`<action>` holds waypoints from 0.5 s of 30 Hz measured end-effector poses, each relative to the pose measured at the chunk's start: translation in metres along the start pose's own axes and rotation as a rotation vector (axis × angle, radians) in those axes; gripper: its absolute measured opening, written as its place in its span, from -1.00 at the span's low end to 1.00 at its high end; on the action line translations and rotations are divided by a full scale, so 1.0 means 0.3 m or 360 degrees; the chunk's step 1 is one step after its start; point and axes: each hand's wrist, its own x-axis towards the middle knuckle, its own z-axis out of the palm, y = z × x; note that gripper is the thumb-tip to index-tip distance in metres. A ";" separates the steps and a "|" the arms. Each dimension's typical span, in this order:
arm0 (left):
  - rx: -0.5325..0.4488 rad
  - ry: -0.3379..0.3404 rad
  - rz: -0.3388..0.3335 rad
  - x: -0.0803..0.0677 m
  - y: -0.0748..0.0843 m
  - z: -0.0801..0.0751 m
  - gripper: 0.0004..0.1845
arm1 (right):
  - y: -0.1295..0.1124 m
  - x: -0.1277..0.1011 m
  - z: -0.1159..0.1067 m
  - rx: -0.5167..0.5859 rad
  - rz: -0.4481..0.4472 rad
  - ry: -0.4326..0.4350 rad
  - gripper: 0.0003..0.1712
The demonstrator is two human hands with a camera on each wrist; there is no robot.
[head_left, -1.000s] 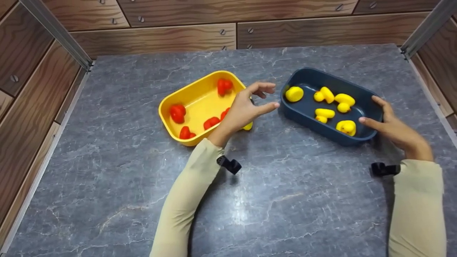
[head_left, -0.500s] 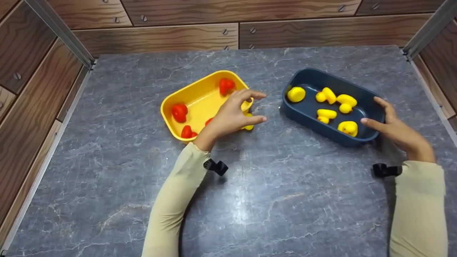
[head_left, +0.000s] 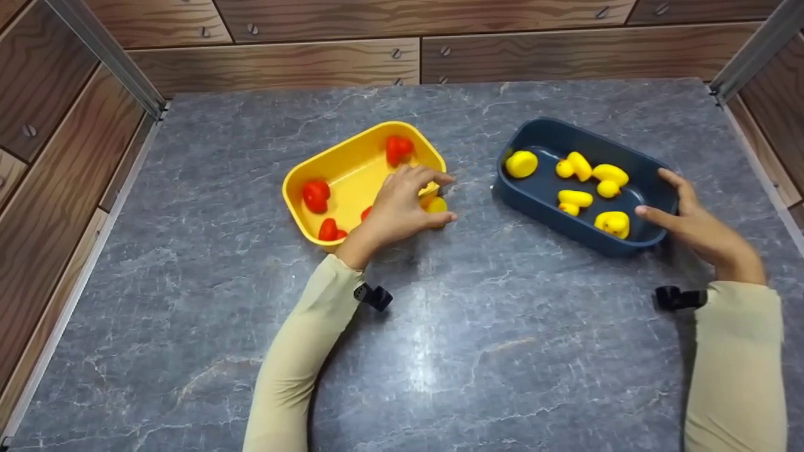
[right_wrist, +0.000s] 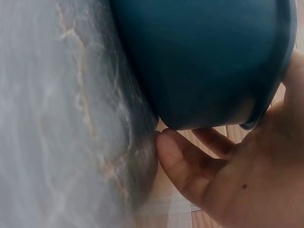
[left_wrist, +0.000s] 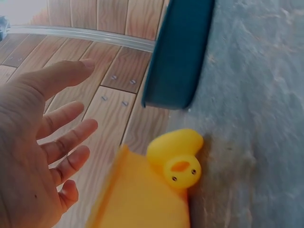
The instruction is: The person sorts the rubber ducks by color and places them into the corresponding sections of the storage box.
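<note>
My left hand point(head_left: 396, 210) hangs over the right end of a yellow bin point(head_left: 348, 179), fingers spread and holding nothing. Beneath its thumb and fingertips a yellow rubber duck point(head_left: 436, 204) lies on the table against the bin's outer wall; the left wrist view shows this duck point(left_wrist: 175, 159) with its face toward the camera. At the right, my right hand point(head_left: 706, 229) grips the end of a dark blue bin point(head_left: 546, 223), thumb over the rim and fingers outside. Several yellow rubber ducks point(head_left: 611, 224) lie in the blue bin.
Small red toys point(head_left: 315, 196) lie in the yellow bin, some hidden by the left hand. Both bins stand apart on a grey marbled table point(head_left: 502, 351). Wood-patterned panels point(head_left: 276, 63) enclose the back and sides.
The left hand has moved left and down from beside the blue bin to the duck next to the yellow bin. The right hand and both bins have stayed in place.
</note>
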 end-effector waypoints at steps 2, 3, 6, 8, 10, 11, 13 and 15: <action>0.0042 -0.0007 -0.0002 -0.002 -0.008 0.007 -0.43 | -0.001 -0.002 -0.001 -0.0001 -0.0007 -0.0001 0.05; 0.0058 -0.0010 -0.0004 -0.003 -0.012 0.011 -0.43 | -0.001 -0.002 -0.001 -0.0002 -0.0008 -0.0001 0.05; 0.0107 -0.0007 -0.0006 -0.008 -0.020 0.023 -0.44 | -0.002 -0.001 -0.001 -0.0009 -0.0005 -0.0004 0.06; 0.0129 0.0000 0.0004 -0.009 -0.023 0.030 -0.45 | -0.002 0.001 -0.001 -0.0007 0.0002 -0.0004 0.06; 0.0163 0.0008 0.0027 -0.010 -0.026 0.037 -0.45 | -0.001 0.000 -0.001 -0.0004 0.0002 -0.0005 0.07; 0.0187 0.0013 0.0041 -0.010 -0.026 0.040 -0.45 | -0.001 0.000 -0.001 0.0003 0.0002 -0.0005 0.07; 0.0248 0.0020 0.0065 -0.010 -0.029 0.048 -0.46 | 0.000 -0.001 0.000 0.0003 -0.0005 0.0000 0.06; 0.0337 0.0027 0.0084 -0.010 -0.030 0.055 -0.46 | 0.001 -0.001 0.000 0.0001 -0.0012 0.0002 0.05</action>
